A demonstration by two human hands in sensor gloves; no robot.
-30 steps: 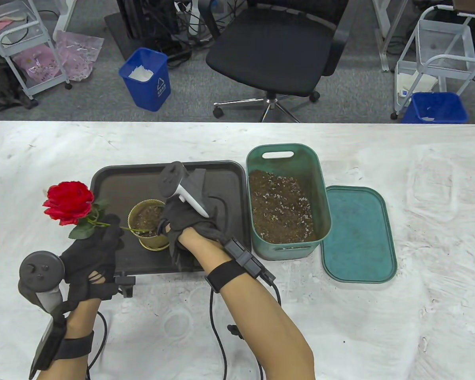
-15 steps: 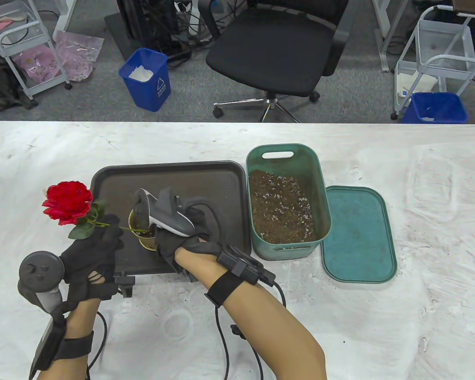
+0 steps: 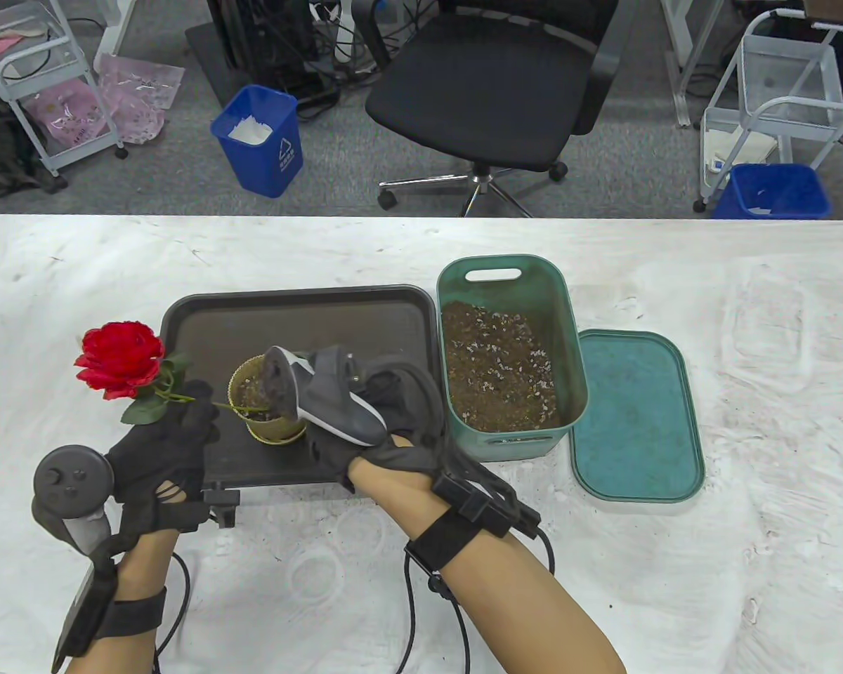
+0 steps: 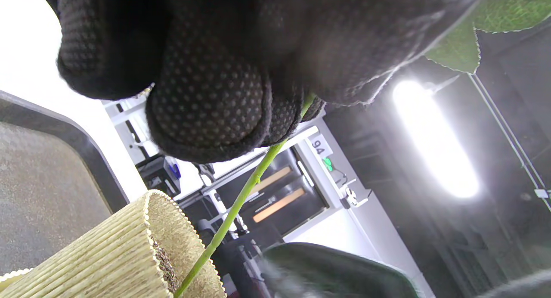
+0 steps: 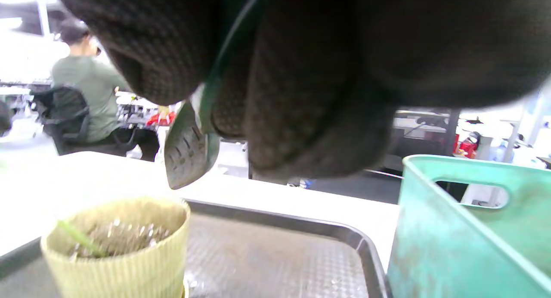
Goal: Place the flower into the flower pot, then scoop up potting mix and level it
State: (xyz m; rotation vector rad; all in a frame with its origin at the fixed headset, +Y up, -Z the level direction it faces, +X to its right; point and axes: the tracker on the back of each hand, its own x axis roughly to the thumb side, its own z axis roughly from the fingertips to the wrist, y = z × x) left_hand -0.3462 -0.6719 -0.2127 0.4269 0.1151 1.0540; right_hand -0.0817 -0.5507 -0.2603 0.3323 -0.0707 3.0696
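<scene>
The red rose [image 3: 121,358] leans left of the ribbed yellow pot [image 3: 263,400], its green stem [image 4: 241,194] slanting down into the soil inside. My left hand [image 3: 175,421] pinches the stem beside the leaves, and its fingers [image 4: 206,95] curl round it. My right hand [image 3: 393,407] hovers just right of the pot, gripping a small scoop. In the right wrist view the scoop's blade [image 5: 189,156] hangs above and behind the pot [image 5: 116,246]. The tracker hides the scoop in the table view.
The pot stands on a dark tray [image 3: 204,316]. A green bin [image 3: 558,337] of potting mix sits to the tray's right, its lid [image 3: 636,414] flat beside it. Beyond the table's far edge are an office chair [image 3: 492,84] and blue bins.
My right hand came down over the pot, then drew back right and toward the near edge, uncovering it. The left hand and rose have stayed put.
</scene>
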